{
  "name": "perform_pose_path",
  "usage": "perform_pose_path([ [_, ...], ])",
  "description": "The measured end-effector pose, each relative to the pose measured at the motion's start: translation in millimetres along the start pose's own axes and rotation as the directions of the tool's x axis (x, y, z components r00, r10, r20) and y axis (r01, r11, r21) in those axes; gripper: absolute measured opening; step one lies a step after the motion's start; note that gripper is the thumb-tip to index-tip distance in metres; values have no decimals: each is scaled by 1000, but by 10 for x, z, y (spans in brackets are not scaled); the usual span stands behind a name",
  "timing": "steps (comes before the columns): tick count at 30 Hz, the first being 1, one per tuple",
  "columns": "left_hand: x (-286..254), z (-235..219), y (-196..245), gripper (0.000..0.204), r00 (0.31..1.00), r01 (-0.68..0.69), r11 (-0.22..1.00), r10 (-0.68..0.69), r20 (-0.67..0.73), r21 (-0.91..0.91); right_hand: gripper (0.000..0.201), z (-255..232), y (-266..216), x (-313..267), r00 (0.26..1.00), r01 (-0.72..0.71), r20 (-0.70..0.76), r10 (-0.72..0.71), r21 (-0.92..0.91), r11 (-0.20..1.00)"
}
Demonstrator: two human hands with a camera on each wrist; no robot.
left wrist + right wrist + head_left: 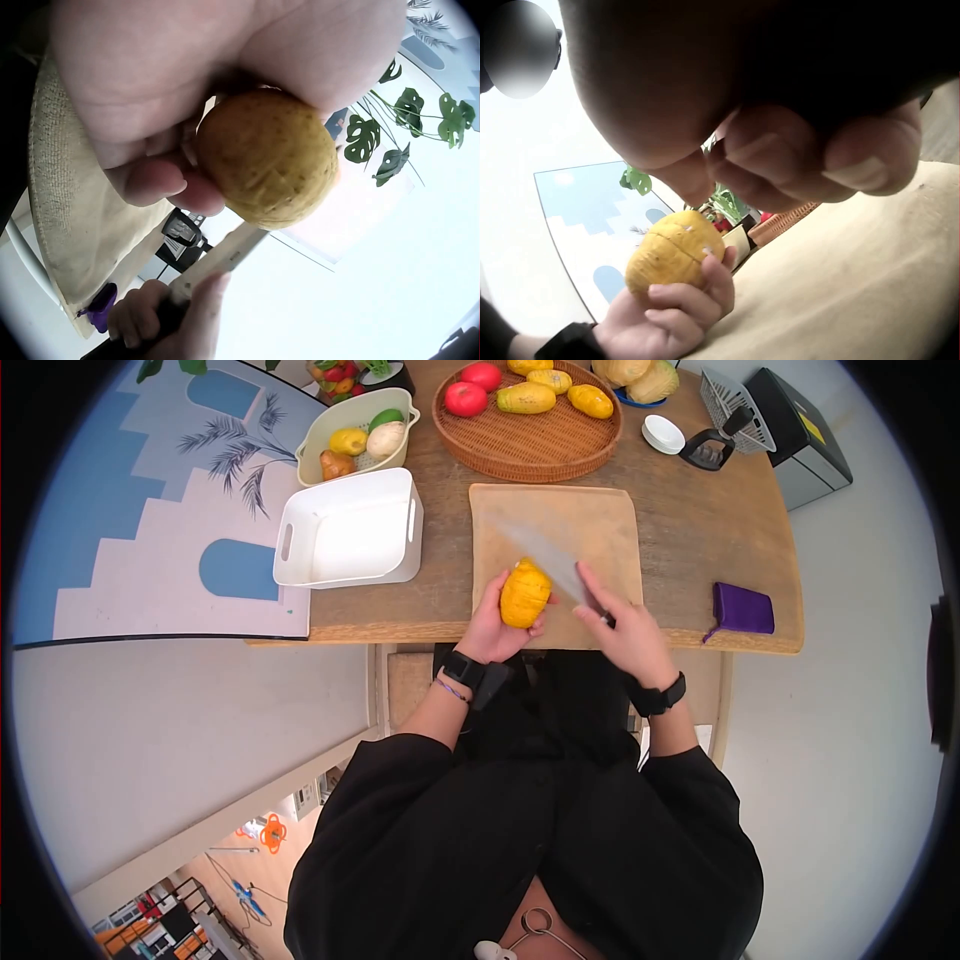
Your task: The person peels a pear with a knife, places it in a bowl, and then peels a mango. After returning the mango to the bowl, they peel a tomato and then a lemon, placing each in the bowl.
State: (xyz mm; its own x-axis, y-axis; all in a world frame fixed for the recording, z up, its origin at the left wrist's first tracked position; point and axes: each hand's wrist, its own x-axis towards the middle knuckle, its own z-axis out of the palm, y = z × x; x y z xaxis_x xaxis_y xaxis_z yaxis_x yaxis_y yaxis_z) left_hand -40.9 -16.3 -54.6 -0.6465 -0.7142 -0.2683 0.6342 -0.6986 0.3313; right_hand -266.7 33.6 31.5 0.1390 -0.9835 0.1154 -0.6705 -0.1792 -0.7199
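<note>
A yellow potato (526, 595) with cut lines across its skin sits in my left hand (490, 628), whose fingers curl round its sides. Its rounded, speckled end (266, 161) faces the left wrist camera. My right hand (632, 640) grips a kitchen knife (548, 558) by its dark handle. The blade points up and to the left, just beside the potato, and is blurred in the head view. Both hands are over the near edge of a tan cloth-like mat (590, 520). In the right wrist view the knife is hidden behind my fingers.
A white bin (350, 540) stands left of the mat, with a pale green colander (310, 450) of produce behind it. A round wicker tray (530, 450) of vegetables lies at the back. To the right are a purple pouch (742, 608) and a small white bowl (662, 433).
</note>
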Motion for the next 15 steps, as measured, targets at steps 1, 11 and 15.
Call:
perform_pose_path([
  [1,10,-8,-2,54,999,-5,1000,6,51,-13,64,12,-24,-49,1000,-2,0,2,0,1000],
  [11,68,-235,-8,59,983,23,998,-13,182,-53,67,512,-175,-326,967,244,142,-214,-258,935],
  [15,25,-147,-30,64,1000,22,998,-22,-7,-57,67,550,-175,-318,982,178,110,-153,-265,948],
])
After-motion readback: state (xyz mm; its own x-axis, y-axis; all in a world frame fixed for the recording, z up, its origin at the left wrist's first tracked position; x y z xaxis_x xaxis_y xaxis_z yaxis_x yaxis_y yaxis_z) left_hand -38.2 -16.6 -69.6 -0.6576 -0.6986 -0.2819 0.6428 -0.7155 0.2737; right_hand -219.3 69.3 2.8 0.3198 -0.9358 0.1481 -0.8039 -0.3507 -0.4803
